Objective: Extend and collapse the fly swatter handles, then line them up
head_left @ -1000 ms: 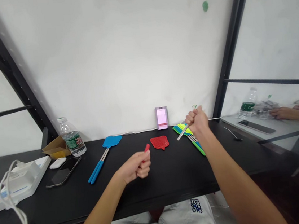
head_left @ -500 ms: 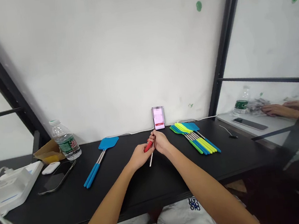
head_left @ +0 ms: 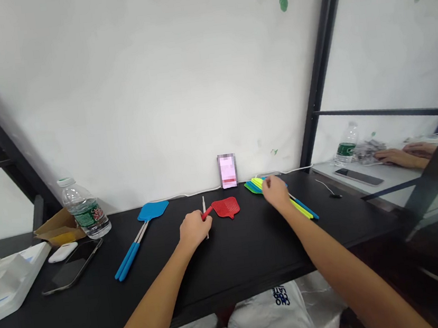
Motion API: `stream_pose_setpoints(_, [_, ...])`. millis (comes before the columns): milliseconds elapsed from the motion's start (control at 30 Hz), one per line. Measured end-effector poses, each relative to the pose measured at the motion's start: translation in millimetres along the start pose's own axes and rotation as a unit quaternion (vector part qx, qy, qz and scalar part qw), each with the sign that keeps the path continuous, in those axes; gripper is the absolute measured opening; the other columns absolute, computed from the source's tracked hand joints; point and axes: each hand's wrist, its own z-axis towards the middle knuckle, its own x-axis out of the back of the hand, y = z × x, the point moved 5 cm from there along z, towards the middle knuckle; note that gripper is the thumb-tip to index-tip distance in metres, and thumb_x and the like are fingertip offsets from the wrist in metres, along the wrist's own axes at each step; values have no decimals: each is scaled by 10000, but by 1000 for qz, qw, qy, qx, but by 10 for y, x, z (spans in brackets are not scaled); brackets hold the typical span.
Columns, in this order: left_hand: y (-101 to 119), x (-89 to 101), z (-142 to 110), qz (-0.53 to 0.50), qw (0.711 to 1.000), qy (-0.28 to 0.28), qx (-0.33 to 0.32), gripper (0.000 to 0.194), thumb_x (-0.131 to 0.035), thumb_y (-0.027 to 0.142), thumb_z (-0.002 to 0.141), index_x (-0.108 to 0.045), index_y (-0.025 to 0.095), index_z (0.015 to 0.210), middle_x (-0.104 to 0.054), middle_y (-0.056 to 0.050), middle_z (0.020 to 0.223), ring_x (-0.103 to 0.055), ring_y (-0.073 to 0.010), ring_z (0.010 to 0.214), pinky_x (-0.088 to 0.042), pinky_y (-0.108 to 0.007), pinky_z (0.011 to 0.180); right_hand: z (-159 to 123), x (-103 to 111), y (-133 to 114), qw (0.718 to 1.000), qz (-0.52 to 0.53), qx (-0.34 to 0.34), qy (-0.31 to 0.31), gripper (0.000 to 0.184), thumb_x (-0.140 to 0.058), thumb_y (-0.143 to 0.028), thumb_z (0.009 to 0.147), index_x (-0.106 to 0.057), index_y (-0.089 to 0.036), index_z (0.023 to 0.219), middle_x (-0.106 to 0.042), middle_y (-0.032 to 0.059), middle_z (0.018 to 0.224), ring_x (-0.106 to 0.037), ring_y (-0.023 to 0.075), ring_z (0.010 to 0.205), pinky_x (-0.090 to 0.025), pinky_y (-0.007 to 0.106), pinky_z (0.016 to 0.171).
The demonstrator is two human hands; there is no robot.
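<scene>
My left hand (head_left: 194, 227) is closed round the red handle of a fly swatter whose red mesh head (head_left: 226, 207) lies to its right on the black table. A thin metal rod (head_left: 204, 204) passes upright behind the fingers of this hand. My right hand (head_left: 277, 193) lies over the pile of fly swatters, fingers curled down onto them and covering their middle. Of the pile, a yellow-green head (head_left: 258, 182), a green head edge, blue parts (head_left: 310, 210) and yellow-green handles (head_left: 301, 209) show round the hand. Which swatter the fingers grip is partly hidden.
Two blue fly swatters (head_left: 133, 249) lie together at left. Further left are a water bottle (head_left: 88, 214), a cardboard box (head_left: 57, 229), a white case (head_left: 63, 252), a phone (head_left: 74, 267) and a power strip (head_left: 16, 284). Another phone (head_left: 228, 171) leans against the wall.
My hands, together at the middle before, have parted. The left moved slightly left and down with the red swatter, whose head now shows. My right hand went right to the pile.
</scene>
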Motion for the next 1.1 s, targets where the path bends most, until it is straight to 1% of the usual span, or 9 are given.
stream_pose_setpoints(100, [30, -44, 3, 29, 1000, -8, -7, 225, -459, 371, 784, -600, 202, 736, -659, -76, 778, -616, -231, 721, -400, -286, 606, 78, 206, 451, 994, -77, -81, -12, 238, -430, -269, 857, -623, -129, 877, -641, 127, 898, -591, 230, 884, -400, 304, 781])
stream_pose_setpoints(167, [48, -56, -8, 32, 999, -9, -13, 233, -451, 372, 793, -608, 203, 755, -663, -76, 784, -622, -230, 735, -417, -290, 627, 87, 244, 588, 989, -88, -116, -23, 253, -420, -279, 858, -628, -136, 890, -639, 126, 908, -595, 247, 909, -411, 325, 792])
stream_pose_setpoints(433, [23, -52, -11, 64, 998, -14, -19, 220, -454, 370, 785, -601, 207, 764, -669, -83, 828, -634, -246, 774, -447, -313, 649, 61, 167, 699, 967, -137, -202, -80, 384, -488, -325, 820, -612, -86, 1094, -566, 236, 1129, -542, 365, 1093, -418, 495, 880])
stream_pose_setpoints(633, [8, -46, -6, 72, 997, -11, -2, 231, -440, 376, 790, -599, 210, 801, -671, -92, 864, -640, -265, 803, -461, -346, 670, 80, 146, 817, 956, -136, -213, -150, 395, -547, -323, 785, -640, -88, 1089, -617, 236, 1076, -599, 355, 1046, -476, 439, 822])
stream_pose_setpoints(800, [9, -31, -19, 61, 998, -23, 0, 235, -446, 390, 796, -600, 211, 794, -672, -86, 871, -639, -256, 811, -457, -334, 671, 85, 134, 814, 953, -136, -206, -174, 356, -554, -276, 775, -651, -93, 1065, -629, 227, 1077, -623, 339, 1010, -489, 398, 791])
stream_pose_setpoints(867, [9, -21, -30, 57, 998, -25, -2, 231, -458, 384, 797, -605, 205, 787, -675, -85, 861, -638, -246, 801, -446, -315, 659, 73, 148, 793, 953, -141, -204, -174, 334, -548, -261, 778, -648, -102, 1054, -631, 213, 1058, -619, 333, 1010, -481, 395, 797])
stream_pose_setpoints(933, [9, -4, -44, 50, 998, -20, -9, 229, -463, 377, 803, -606, 201, 768, -675, -80, 839, -635, -232, 783, -429, -295, 640, 55, 180, 694, 960, -163, -179, -139, 317, -527, -255, 795, -633, -103, 1052, -622, 206, 1052, -600, 334, 1026, -459, 414, 821])
stream_pose_setpoints(1033, [18, 27, -70, 16, 999, -9, -37, 244, -457, 381, 822, -595, 203, 729, -666, -58, 779, -617, -203, 727, -388, -267, 601, -24, 193, 320, 976, -198, -84, -43, 296, -469, -263, 850, -604, -83, 1043, -589, 224, 1062, -557, 345, 1045, -408, 455, 852])
stream_pose_setpoints(1100, [32, 49, -89, -20, 998, -2, -59, 261, -448, 390, 839, -584, 205, 715, -646, -40, 714, -593, -178, 672, -359, -253, 580, -140, 86, -30, 983, -183, -5, -33, 278, -443, -281, 882, -596, -89, 1012, -582, 226, 1040, -538, 341, 1029, -379, 456, 856])
